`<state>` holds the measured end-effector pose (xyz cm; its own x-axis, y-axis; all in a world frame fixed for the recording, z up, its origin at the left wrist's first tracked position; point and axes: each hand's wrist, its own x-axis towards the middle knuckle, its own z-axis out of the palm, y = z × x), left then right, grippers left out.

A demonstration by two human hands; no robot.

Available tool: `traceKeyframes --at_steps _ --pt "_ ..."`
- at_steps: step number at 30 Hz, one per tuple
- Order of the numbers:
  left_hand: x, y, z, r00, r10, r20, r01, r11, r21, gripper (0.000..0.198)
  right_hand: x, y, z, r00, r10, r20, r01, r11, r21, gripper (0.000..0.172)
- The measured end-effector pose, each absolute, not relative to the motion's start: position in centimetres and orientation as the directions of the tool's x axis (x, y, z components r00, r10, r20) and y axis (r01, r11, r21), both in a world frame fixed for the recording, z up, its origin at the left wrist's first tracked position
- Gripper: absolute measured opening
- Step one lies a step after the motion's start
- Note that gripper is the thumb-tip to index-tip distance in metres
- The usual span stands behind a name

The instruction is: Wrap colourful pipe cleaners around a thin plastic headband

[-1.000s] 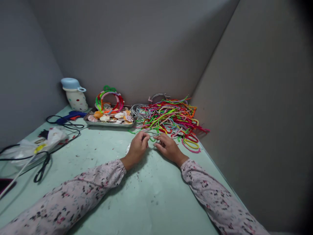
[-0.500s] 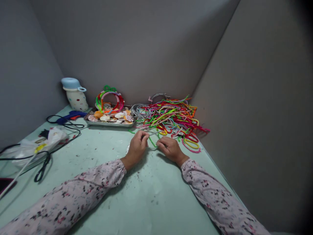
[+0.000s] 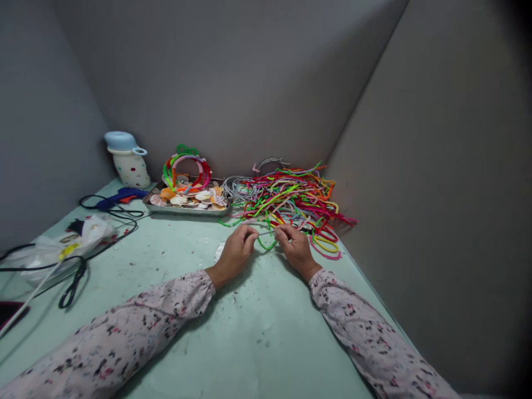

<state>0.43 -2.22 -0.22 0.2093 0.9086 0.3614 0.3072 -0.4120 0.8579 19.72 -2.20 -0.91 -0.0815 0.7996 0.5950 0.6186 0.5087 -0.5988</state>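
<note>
My left hand [image 3: 236, 249] is closed in a pinch on one end of a thin grey hoop [image 3: 266, 233], whose middle span shows between my hands. My right hand [image 3: 296, 250] is pinched on the same piece from the other side. A green pipe cleaner [image 3: 268, 247] hangs in a curve under it, from between my fingers. Its ends are hidden by the hands. Just past my fingertips lies a pile of coloured pipe cleaners [image 3: 286, 191]. A small whitish object [image 3: 219, 251] is partly hidden beside my left hand.
A metal tray [image 3: 183, 210] of shells [image 3: 179, 200] stands at the back, with wrapped headbands [image 3: 205, 172] on it. Left are a bottle [image 3: 129, 163], a blue glue gun [image 3: 118, 198], black cable [image 3: 133, 226] and a plastic bag [image 3: 89, 235]. Grey partitions border the table [image 3: 249, 343].
My right hand has moved up and slightly right, onto the grey piece. The green strand between my hands now sags in a loop below it. My left hand has shifted only slightly.
</note>
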Motion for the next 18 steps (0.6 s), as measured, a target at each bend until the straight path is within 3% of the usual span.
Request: traceKeyframes --at_steps 18 --pt "0.13 -2.3 -0.35 0.283 0.903 0.323 0.335 -0.409 0.849 0.023 19.76 -1.92 -1.13 -0.067 0.791 0.608 0.652 0.496 -0.573 0.023"
